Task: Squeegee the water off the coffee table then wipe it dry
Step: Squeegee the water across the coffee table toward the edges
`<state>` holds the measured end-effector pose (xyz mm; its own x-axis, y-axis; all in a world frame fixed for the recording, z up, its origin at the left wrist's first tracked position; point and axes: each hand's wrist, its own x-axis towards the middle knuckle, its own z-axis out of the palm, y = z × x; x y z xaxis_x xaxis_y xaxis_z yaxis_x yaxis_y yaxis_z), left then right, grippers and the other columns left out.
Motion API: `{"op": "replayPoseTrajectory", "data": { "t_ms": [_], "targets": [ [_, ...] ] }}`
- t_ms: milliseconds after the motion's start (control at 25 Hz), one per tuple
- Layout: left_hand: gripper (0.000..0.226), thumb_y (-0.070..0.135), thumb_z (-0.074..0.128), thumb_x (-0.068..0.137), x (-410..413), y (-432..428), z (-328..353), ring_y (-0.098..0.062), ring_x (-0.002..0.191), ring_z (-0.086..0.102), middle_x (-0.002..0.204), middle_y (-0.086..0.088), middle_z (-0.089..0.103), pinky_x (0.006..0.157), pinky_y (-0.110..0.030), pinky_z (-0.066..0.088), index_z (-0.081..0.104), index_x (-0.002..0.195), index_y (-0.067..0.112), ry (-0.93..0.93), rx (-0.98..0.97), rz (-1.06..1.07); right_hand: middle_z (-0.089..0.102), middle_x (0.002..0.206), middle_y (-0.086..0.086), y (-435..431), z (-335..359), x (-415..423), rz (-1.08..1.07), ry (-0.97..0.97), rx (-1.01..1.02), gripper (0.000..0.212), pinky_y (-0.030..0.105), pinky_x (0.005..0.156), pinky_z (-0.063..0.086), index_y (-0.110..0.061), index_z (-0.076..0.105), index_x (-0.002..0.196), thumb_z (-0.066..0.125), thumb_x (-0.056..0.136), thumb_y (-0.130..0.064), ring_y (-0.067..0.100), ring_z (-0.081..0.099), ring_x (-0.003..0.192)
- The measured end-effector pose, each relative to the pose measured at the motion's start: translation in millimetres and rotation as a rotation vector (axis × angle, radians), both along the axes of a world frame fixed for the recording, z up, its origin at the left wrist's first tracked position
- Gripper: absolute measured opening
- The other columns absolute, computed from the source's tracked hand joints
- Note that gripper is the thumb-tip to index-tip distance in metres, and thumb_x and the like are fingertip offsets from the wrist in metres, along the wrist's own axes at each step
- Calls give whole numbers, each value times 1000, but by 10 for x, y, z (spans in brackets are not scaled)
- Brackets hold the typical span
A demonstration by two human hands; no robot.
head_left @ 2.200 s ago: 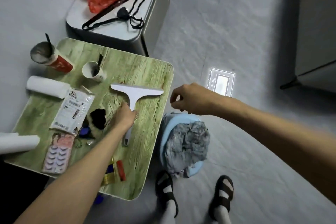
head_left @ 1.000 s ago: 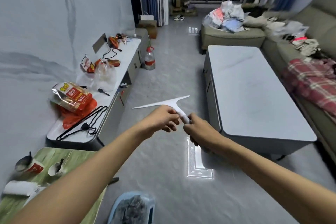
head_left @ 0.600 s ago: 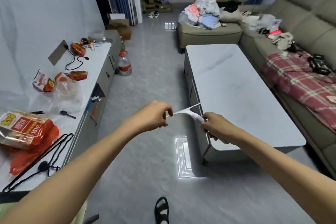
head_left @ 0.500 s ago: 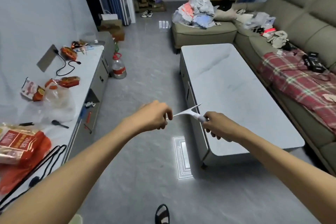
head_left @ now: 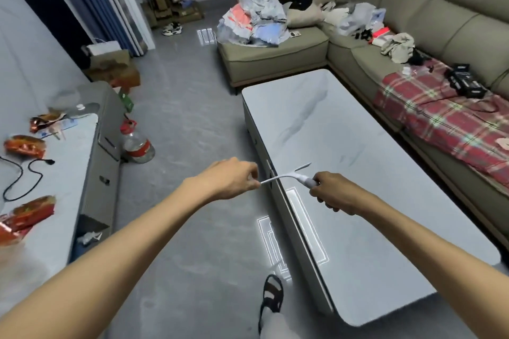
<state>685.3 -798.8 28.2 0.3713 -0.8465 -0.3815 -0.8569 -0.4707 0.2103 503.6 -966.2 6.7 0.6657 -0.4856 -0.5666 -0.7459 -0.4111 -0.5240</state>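
Here, left hand (head_left: pixel 231 179) pinching, right hand (head_left: pixel 334 193) gripping squeegee (head_left: pixel 300 177), coffee table (head_left: pixel 344 132) beside sofa (head_left: pixel 454 36)

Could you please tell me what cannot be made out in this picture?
Head view:
- Water on the coffee table: the glossy top shows only glare, so wetness is unclear.
- Handle of the squeegee: hidden inside the right hand.
- Blade's left end: covered by fingers of the left hand.

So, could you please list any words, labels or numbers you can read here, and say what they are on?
None is readable.
Water bottle, red label: too blurred.
Red snack packets on the cabinet: print too blurred.
Squeegee: no print visible.
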Motion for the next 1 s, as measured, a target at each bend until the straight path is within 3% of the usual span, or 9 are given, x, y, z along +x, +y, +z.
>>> {"op": "replayPoseTrajectory", "data": {
  "t_ms": [200,320,480,600,760,880,1000],
  "targets": [
    [21,29,43,88,1230,-963,231,-30,80,58,80,-3,62,65,-33,42,62,84,21,-17,-74,5,60,80,8,-954,194,1267,-6,-6,9,32,27,50,36,-2,57,95,47,90,-33,22,49,57],
    [22,28,40,88,2007,-1539,190,-31,76,54,68,1,51,63,-33,37,58,79,19,-36,-76,-34,59,78,7,-1486,161,1983,-98,-38,31,40,29,53,38,-3,56,94,46,87,-41,21,48,55],
    [20,34,44,88,3027,-2244,-130,-31,83,57,80,-2,59,65,-32,36,56,78,22,5,-51,-103,54,77,5,-2097,-201,2821,-234,-55,95,33,28,52,38,-11,54,86,47,91,-42,19,45,55],
    [23,39,50,87,3920,-2795,-266,-28,82,57,75,2,58,61,-32,35,48,70,24,85,0,-180,54,78,5,-2551,-376,3434,-378,-28,112,32,29,53,37,-8,57,90,47,92,-39,19,46,56],
    [19,30,46,86,4742,-3694,-265,-26,80,56,75,1,59,56,-30,38,46,68,23,119,4,-257,54,79,7,-3068,-473,3954,-581,-57,121,31,30,54,38,-3,57,97,52,93,-34,22,46,58],
    [17,29,38,85,5134,-4450,-433,-26,85,61,89,-1,66,74,-37,52,54,78,25,174,16,-300,53,77,6,-3495,-626,4279,-677,-66,142,30,28,50,38,-4,57,94,50,94,-33,22,45,58],
    [19,32,38,88,5458,-5176,-865,-24,86,60,89,4,66,72,-33,48,56,84,29,165,12,-323,51,73,4,-4088,-1029,4598,-743,-79,204,27,17,37,32,-10,50,81,47,95,-33,19,44,52]
  ]
}}
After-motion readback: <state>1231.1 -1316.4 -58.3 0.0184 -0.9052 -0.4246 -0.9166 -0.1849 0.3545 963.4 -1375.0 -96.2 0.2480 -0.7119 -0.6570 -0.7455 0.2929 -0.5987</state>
